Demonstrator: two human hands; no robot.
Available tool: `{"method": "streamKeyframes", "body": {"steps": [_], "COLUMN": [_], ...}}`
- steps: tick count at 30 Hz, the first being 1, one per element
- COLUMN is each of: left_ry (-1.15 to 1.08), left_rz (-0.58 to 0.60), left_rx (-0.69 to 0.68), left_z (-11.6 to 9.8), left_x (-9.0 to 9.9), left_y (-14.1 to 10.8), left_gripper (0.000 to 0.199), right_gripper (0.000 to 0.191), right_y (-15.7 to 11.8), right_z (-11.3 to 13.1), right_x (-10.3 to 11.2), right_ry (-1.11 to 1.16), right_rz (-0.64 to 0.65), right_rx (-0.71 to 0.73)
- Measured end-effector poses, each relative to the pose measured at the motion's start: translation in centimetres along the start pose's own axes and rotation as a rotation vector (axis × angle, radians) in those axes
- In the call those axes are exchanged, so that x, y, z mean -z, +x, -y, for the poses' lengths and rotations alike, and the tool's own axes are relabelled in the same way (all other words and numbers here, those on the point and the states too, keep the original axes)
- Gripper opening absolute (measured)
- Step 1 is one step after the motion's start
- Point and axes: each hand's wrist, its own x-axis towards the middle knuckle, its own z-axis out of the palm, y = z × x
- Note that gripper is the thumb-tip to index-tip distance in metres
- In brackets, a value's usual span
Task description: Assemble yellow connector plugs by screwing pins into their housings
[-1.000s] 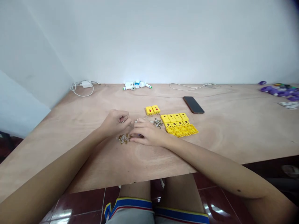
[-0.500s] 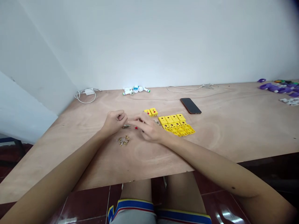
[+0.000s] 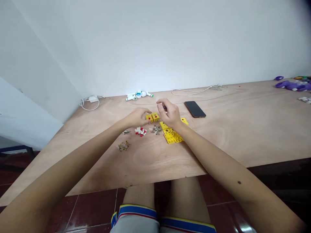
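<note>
Yellow square plastic plugs with red dots point(image 3: 155, 116): two. Yellow plastic shells point(image 3: 169, 138): partly covered, count not determinable. Small-part piles: four, comprising one brass-and-clear pile point(image 3: 123, 146), one red-and-white pile point(image 3: 140, 131), one silver metal pile point(image 3: 155, 130) and one thin metal pin pile point(image 3: 126, 132); individual pieces too small to count. Black rectangular phone point(image 3: 195, 109): one. White cable with block adapter point(image 3: 92, 99): one. Thin white cable point(image 3: 186, 94): one.

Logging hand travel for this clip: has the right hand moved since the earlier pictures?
Yes. Judged against the phone, the right hand has moved rightward and upward in the picture, and now shows closer to it.
</note>
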Motion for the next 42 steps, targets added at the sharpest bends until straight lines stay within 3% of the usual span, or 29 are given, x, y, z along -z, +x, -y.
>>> {"method": "streamKeyframes", "body": {"steps": [4,8,11,12,14,17,20,22,25,28,32,34,38,42], "left_ry": [-0.044,-0.081,-0.108,-0.132,-0.222,-0.358,-0.424,-0.455,-0.489,-0.468,-0.478,-0.444,-0.302,-0.227], "left_rz": [0.114,0.072,-0.006,0.012,0.156,0.315,0.449,0.48,0.465,0.426,0.295,0.225,0.2,0.158], "left_rx": [0.021,0.051,0.058,0.046,-0.014,-0.188,-0.349,-0.427,-0.44,-0.429,-0.443,-0.429,-0.446,-0.434], "left_z": [0.7,1.2,0.5,-0.1,-1.7,-4.5,-6.2,-6.2,-5.2,-4.2,-4.5,-5.2,-6.3,-5.8], "left_x": [-0.5,0.6,2.8,3.5,4.2,3.3,0.7,-0.8,-1.7,-1.4,-1.0,-1.1,-1.4,-1.3], "left_y": [2.0,2.2,1.2,0.5,-1.3,-4.6,-7.1,-8.2,-9.0,-9.5,-10.0,-10.2,-10.3,-10.3], "left_gripper": [0.039,0.041,0.044,0.047,0.047,0.027,0.025,0.025,0.018,0.025,0.031,0.023,0.021,0.009], "right_gripper": [0.035,0.036,0.032,0.032,0.035,0.041,0.037,0.033,0.028,0.023,0.019,0.017,0.017,0.02], "right_y": [0.1,0.2,0.3,0.4,0.4,0.5,0.6,0.6,0.7,0.7,0.7,0.7,0.6,0.5], "right_z": [-0.3,-0.4,-0.6,-0.6,-0.6,-0.1,1.0,2.0,3.4,4.7,5.6,5.7,5.6,5.7], "right_x": [0.0,0.2,0.5,0.5,0.5,0.4,0.2,0.1,0.2,0.6,1.1,1.1,0.9,0.8], "right_ry": [0.038,0.06,0.007,-0.013,-0.022,0.03,0.084,0.108,0.112,0.094,0.151,0.172,0.107,0.096], "right_rz": [-0.012,0.002,0.017,0.023,0.034,0.042,0.022,0.007,-0.035,-0.135,-0.234,-0.244,-0.222,-0.203], "right_rx": [-0.099,-0.142,-0.208,-0.23,-0.249,-0.191,-0.075,-0.006,0.06,0.074,0.043,0.034,0.1,0.096]}}
